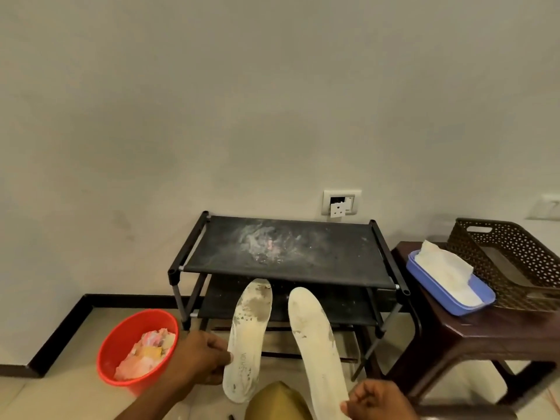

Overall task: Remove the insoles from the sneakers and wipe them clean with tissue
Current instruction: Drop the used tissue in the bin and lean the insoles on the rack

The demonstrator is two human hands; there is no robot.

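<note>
holding both dirty insoles up, heels in hand

left hand (198,356) grips left insole (247,338), right hand (380,400) grips right insole (315,353); long axes point away, tissue (444,268) nearer right hand.

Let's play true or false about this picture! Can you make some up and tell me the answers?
1. The left hand holds the left insole, the right hand the right insole. True.
2. The red bucket is empty. False: crumpled rubbish lies in it.
3. The tissue lies in the blue tray on the brown stool. True.
4. Sneakers stand on the black rack. False: no sneakers show; its top is only dusty.
</note>
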